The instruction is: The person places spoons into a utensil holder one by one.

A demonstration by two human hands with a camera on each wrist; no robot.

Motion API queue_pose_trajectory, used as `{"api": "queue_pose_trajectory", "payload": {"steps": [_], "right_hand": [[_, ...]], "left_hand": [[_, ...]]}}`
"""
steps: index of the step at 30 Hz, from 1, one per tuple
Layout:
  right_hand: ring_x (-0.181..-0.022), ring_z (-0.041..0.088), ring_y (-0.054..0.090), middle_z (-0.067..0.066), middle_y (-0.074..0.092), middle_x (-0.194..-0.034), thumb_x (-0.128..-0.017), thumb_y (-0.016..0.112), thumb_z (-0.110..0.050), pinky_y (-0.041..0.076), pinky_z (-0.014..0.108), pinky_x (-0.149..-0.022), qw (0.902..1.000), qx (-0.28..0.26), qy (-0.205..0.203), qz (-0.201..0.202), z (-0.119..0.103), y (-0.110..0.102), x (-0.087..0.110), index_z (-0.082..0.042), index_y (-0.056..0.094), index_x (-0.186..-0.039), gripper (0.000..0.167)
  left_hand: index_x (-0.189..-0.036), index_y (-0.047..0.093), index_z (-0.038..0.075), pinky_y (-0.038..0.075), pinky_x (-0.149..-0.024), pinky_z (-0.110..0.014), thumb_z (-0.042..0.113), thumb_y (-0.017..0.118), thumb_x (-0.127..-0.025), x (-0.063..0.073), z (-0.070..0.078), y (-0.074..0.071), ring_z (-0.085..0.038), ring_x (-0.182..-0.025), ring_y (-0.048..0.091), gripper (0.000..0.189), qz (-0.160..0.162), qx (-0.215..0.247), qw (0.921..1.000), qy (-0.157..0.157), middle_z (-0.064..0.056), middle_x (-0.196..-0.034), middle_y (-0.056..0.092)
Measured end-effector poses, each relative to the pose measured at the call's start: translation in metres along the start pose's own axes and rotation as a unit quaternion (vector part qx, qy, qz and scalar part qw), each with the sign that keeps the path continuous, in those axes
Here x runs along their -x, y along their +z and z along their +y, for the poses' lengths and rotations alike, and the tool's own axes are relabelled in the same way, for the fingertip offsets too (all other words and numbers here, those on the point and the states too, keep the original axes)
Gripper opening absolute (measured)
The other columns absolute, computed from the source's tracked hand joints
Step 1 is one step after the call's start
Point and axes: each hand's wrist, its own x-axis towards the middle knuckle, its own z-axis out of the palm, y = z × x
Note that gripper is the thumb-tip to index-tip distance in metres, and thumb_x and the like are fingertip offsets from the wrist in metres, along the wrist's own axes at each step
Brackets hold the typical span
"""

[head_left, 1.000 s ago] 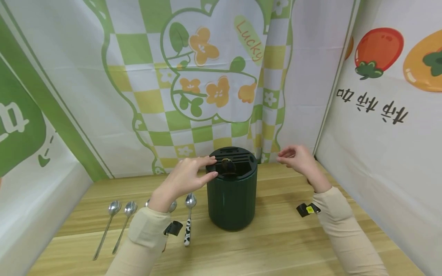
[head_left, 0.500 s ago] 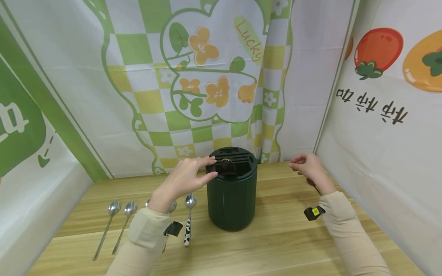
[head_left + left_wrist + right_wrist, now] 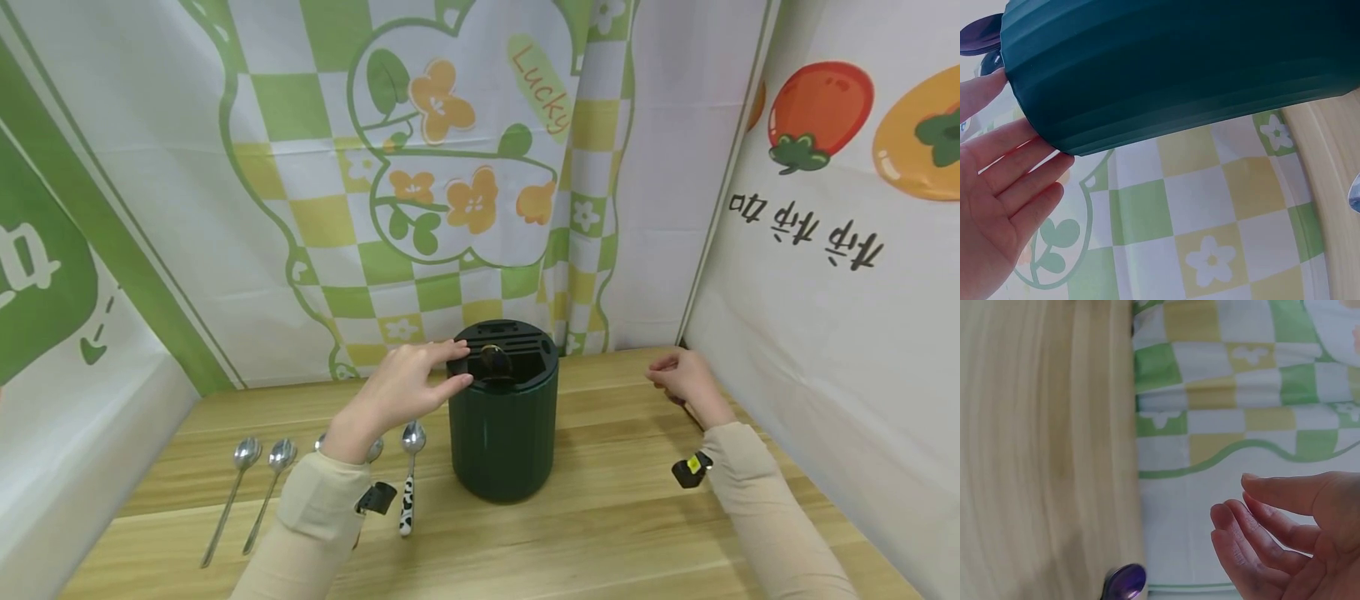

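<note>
A dark green ribbed utensil holder [image 3: 504, 442] with a slotted black top stands upright mid-table. The bowl of a dark, shiny spoon [image 3: 496, 360] rises from its large opening; the left wrist view shows this dark spoon [image 3: 982, 34] past the rim. My left hand [image 3: 401, 383] touches the holder's left rim with nearly straight fingers and thumb. To the right, my right hand [image 3: 684, 379] hangs over the back of the table, fingers loosely bent and holding nothing. A dark purple spoon [image 3: 1125, 582] lies on the table below it, mostly hidden in the head view.
Left of the holder lie several metal spoons, among them one with a cow-print handle [image 3: 407, 504] and two plain ones, a long spoon [image 3: 247, 452] and a shorter spoon [image 3: 282, 454]. Others are partly behind my left wrist. A patterned curtain [image 3: 450, 292] hangs along the wooden table's [image 3: 600, 533] back edge.
My right hand has moved right and slightly down, away from the holder. My left hand, the holder and the spoons have stayed in place.
</note>
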Motion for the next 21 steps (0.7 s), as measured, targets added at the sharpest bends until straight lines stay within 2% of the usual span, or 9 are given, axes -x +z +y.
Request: {"api": "queue_pose_trajectory", "payload": {"steps": [5, 8, 10, 14, 16, 21], "right_hand": [[-0.058, 0.011, 0.06, 0.009, 0.067, -0.07, -0.086, 0.064, -0.004, 0.05, 0.026, -0.051, 0.9997, -0.018, 0.004, 0.015, 0.014, 0.002, -0.004, 0.015, 0.059, -0.101, 0.025], [-0.059, 0.011, 0.062, 0.004, 0.065, -0.066, -0.085, 0.065, -0.002, 0.054, 0.027, -0.055, 0.9995, -0.017, 0.004, 0.025, 0.021, 0.001, -0.003, 0.016, 0.059, -0.099, 0.024], [-0.059, 0.008, 0.061, 0.006, 0.065, -0.067, -0.085, 0.065, -0.003, 0.054, 0.026, -0.056, 0.9995, -0.002, 0.003, 0.031, 0.026, 0.0, -0.002, 0.015, 0.06, -0.097, 0.023], [-0.059, 0.007, 0.06, 0.018, 0.068, -0.076, -0.085, 0.066, -0.007, 0.051, 0.021, -0.055, 0.9984, 0.041, 0.004, 0.038, 0.035, -0.004, -0.002, 0.013, 0.061, -0.095, 0.023], [-0.061, 0.01, 0.061, 0.021, 0.068, -0.079, -0.085, 0.066, -0.009, 0.049, 0.019, -0.054, 0.9969, 0.067, 0.008, 0.041, 0.038, -0.006, -0.002, 0.012, 0.062, -0.094, 0.023], [-0.064, 0.015, 0.061, 0.02, 0.066, -0.082, -0.084, 0.068, -0.009, 0.048, 0.021, -0.055, 0.9938, 0.098, 0.03, 0.045, 0.045, -0.007, 0.0, 0.01, 0.062, -0.093, 0.023]], "left_hand": [[-0.132, 0.058, 0.017, 0.047, -0.097, -0.045, 0.045, 0.055, -0.093, 0.0, 0.0, 0.0, -0.025, -0.12, 0.057, 0.047, 0.002, -0.001, 1.0, 0.002, -0.004, -0.133, 0.058], [-0.132, 0.058, 0.017, 0.047, -0.097, -0.045, 0.045, 0.055, -0.093, 0.0, -0.001, 0.0, -0.025, -0.121, 0.056, 0.047, 0.004, -0.001, 1.0, 0.003, -0.004, -0.133, 0.058], [-0.132, 0.058, 0.017, 0.047, -0.098, -0.045, 0.045, 0.055, -0.093, 0.0, -0.001, 0.001, -0.025, -0.121, 0.056, 0.047, 0.006, -0.002, 1.0, 0.004, -0.004, -0.133, 0.058], [-0.132, 0.058, 0.017, 0.047, -0.097, -0.046, 0.045, 0.055, -0.093, 0.0, -0.001, 0.001, -0.025, -0.121, 0.056, 0.048, 0.005, -0.003, 1.0, 0.004, -0.005, -0.134, 0.057], [-0.132, 0.058, 0.017, 0.047, -0.097, -0.046, 0.045, 0.055, -0.094, 0.0, -0.001, 0.002, -0.025, -0.121, 0.056, 0.048, 0.005, -0.003, 1.0, 0.003, -0.005, -0.135, 0.057], [-0.132, 0.057, 0.017, 0.047, -0.097, -0.046, 0.045, 0.055, -0.093, 0.0, -0.001, 0.002, -0.025, -0.121, 0.056, 0.048, 0.005, -0.002, 1.0, 0.002, -0.005, -0.135, 0.057]]}}
